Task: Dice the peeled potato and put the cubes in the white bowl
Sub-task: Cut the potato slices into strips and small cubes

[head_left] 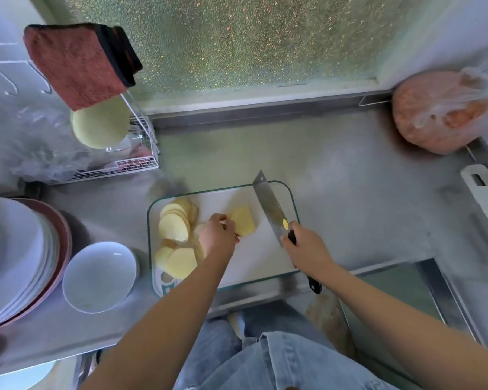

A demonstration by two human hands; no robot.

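Here, the left hand sits at the middle of the frame, its fingers curled over the near edge of a small potato stack and gripping it on the cutting board. Just right of it, the right hand is wrapped around the black handle of a knife. The broad blade angles up and to the left, its flat side showing, close beside the stack but apart from it. Whether the edge touches the board cannot be told.

More round slices lie fanned in a heap along the left side of the board, some of them partly hidden behind the left wrist. The board rests on a grey metal bench, near its front edge.

The white bowl stands on the bench just left of the board, with no potato in it. Further left is a pile of plates. A wire rack stands at the upper left, with a red cloth hanging over it. A plastic bag of something orange sits in the upper right corner of the bench.
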